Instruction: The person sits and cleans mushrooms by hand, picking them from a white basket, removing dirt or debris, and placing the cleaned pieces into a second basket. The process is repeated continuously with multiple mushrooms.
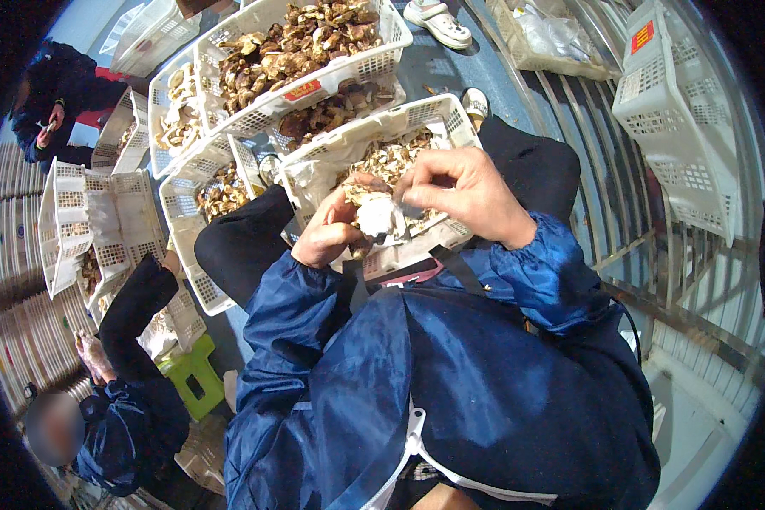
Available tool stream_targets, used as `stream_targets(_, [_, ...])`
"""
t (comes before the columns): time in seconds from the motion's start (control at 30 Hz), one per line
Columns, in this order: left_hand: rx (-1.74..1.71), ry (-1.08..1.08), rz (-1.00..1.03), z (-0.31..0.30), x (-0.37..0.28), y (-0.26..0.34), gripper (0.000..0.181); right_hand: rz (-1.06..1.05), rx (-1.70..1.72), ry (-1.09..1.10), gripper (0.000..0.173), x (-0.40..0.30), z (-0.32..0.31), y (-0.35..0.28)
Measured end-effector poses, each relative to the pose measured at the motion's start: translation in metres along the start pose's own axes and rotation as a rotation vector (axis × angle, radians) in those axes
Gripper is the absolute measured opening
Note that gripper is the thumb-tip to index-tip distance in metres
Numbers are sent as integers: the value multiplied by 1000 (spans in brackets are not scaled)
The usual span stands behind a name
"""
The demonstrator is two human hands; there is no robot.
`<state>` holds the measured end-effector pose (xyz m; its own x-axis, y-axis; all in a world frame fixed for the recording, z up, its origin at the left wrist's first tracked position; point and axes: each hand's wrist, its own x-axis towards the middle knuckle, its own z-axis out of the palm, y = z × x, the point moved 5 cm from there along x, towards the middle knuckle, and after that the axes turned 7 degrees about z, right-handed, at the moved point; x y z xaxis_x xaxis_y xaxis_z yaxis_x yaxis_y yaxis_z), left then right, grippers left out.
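Note:
My left hand [331,226] grips a mushroom [376,215] with a large white face turned up and ragged brown edges. My right hand [465,191] is beside it, thumb and fingers pinched together at the mushroom's right edge. Something small and greyish shows at those fingertips, too blurred to name. Both hands are above a white perforated plastic crate [462,121] between my knees. Brown and cream mushroom trimmings [392,153] lie in that crate, partly hidden by my hands.
Beyond stands a crate [398,35] heaped with brown mushrooms [306,48]. Left of it, crates hold pale mushroom pieces [182,118] and trimmings [223,194]. Two co-workers [127,421] sit at left, one near a green stool [194,379]. A metal rack [586,146] and white crate [669,121] stand right.

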<state>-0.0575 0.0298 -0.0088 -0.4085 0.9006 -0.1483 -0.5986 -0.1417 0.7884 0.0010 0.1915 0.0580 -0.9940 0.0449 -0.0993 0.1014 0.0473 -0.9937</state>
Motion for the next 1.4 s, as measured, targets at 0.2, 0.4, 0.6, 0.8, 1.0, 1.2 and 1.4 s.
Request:
stream_targets(0.2, [-308,129,190,-5,5,-25,73,-92,-143,367,14,-2,-29,11])
stream_targets(0.4, [-557,296,125,-2,4,-20,52,130,-54,240,12,-9,-17,21])
stream_targets(0.6, [-697,237,152,1,6,-23,39,-86,-165,386,12,-6,3,10])
stream_targets(0.8, [-477,527,260,12,10,-23,33,-429,-467,512,10,0,13,-12])
stream_targets(1.0, [-376,589,277,24,10,-17,28,-484,-580,536,8,5,18,-20])
stream_targets(1.2, [-342,617,273,27,10,-19,28,-508,-654,539,6,5,16,-23])
stream_targets(1.4, [-432,560,234,19,11,-21,38,-415,-457,529,7,6,6,-20])
